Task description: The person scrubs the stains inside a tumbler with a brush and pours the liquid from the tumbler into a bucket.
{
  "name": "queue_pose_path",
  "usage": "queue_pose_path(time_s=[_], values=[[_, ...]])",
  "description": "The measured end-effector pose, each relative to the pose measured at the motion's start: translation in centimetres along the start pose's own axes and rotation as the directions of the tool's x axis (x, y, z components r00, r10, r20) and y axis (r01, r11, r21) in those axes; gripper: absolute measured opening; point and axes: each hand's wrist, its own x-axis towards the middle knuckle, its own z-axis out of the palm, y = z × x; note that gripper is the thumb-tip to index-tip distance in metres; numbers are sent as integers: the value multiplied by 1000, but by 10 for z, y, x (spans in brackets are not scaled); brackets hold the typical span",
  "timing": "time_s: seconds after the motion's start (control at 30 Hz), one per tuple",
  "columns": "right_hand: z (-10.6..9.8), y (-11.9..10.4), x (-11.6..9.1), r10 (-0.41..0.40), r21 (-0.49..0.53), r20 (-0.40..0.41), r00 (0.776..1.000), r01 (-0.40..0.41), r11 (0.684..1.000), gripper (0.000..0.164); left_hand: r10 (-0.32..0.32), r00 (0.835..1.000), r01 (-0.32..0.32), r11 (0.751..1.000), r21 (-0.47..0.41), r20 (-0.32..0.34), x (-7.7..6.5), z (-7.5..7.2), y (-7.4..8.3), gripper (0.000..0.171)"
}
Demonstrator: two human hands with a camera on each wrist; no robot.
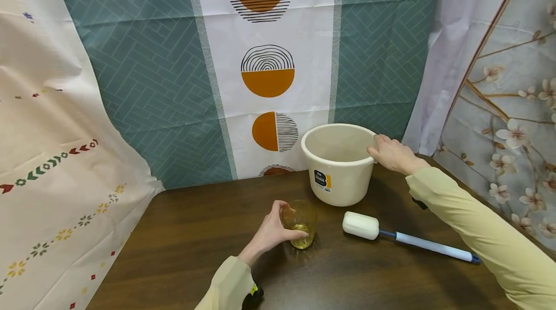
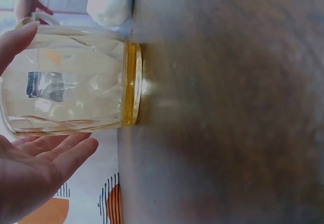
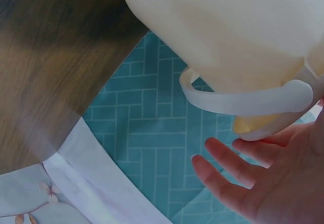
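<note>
A yellow-tinted drinking glass [image 1: 304,223] stands upright on the table. My left hand [image 1: 274,230] is spread around it, thumb across the near side, other fingers by the far side. Seen from the left wrist, these fingers [image 2: 71,150] are fairly straight along the glass [image 2: 76,82]. A cream plastic bucket [image 1: 340,184] with a dark label stands behind. At its right rim is my right hand [image 1: 395,153], thumb over the inside edge. In the right wrist view its fingers [image 3: 228,166] are extended and spread below the bucket's rim, beside a loop handle [image 3: 243,101]; the thumb is hidden.
A sponge bottle brush [image 1: 361,225] with a blue and white handle lies on the dark wooden table [image 1: 195,247], right of the glass. A green and white patterned cloth [image 1: 160,83] hangs behind the table, with a floral curtain [image 1: 508,146] on the right.
</note>
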Motion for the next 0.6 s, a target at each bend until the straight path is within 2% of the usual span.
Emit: queue_pose_path(time_s=[0.17, 0.23, 0.33, 0.47, 0.6], values=[[0, 0, 1, -5, 1, -6, 1000, 5, 1000, 59, 19, 999, -23, 996, -89, -43, 2, -5, 10, 73], [0, 0, 1, -7, -1, -10, 1000, 7, 1000, 59, 36, 998, -44, 989, -144, -55, 4, -11, 21, 73], [-1, 0, 0, -4, 0, -9, 1000, 4, 1000, 59, 68, 997, -76, 979, -191, -46, 3, -21, 48, 70], [-1, 2, 0, -2, 0, -9, 1000, 2, 1000, 61, 102, 994, -107, 975, -194, -33, -1, -32, 78, 67], [0, 4, 1, -4, -10, -23, 1000, 4, 1000, 62, 120, 992, -125, 973, -193, -36, 1, -35, 87, 68]])
